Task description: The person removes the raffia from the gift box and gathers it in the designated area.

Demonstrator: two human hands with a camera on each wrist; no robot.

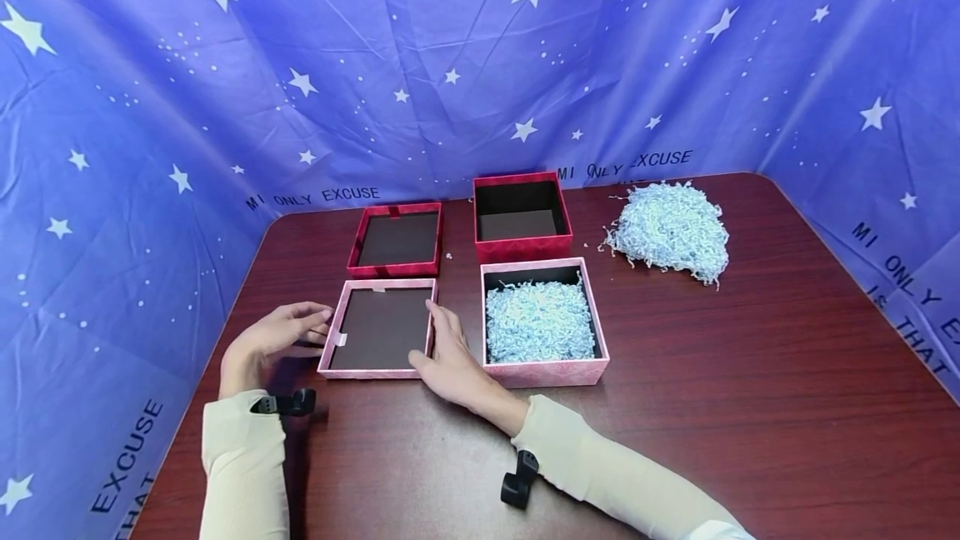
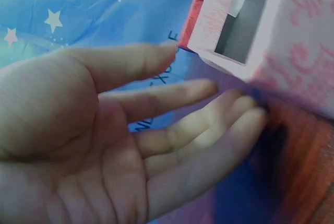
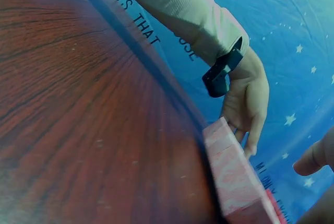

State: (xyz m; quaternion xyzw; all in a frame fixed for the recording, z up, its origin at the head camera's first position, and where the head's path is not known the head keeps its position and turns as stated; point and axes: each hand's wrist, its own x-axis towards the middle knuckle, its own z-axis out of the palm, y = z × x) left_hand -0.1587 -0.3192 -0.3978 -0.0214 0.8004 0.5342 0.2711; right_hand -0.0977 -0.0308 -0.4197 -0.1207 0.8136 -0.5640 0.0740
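A pink patterned lid point(image 1: 378, 373) lies open side up on the table, with a dark inside and small pale tabs. My left hand point(image 1: 281, 338) is beside its left wall, fingers spread and slightly bent. In the left wrist view that palm point(image 2: 78, 145) holds nothing. At the lid's right wall is my right hand point(image 1: 453, 361), its thumb over the rim and its fingers along the side. The right wrist view shows the thumb point(image 3: 313, 158) raised above the lid's wall point(image 3: 235, 177). Whether the fingertips press the lid is unclear.
A pink box point(image 1: 551, 373) holding pale blue shredded paper point(image 1: 540, 322) stands right of the lid. Behind are a red lid point(image 1: 395, 269) and a red box point(image 1: 525, 250) with a dark inside. More shredded paper point(image 1: 671, 227) lies back right. A starry blue curtain point(image 1: 420, 48) surrounds the table.
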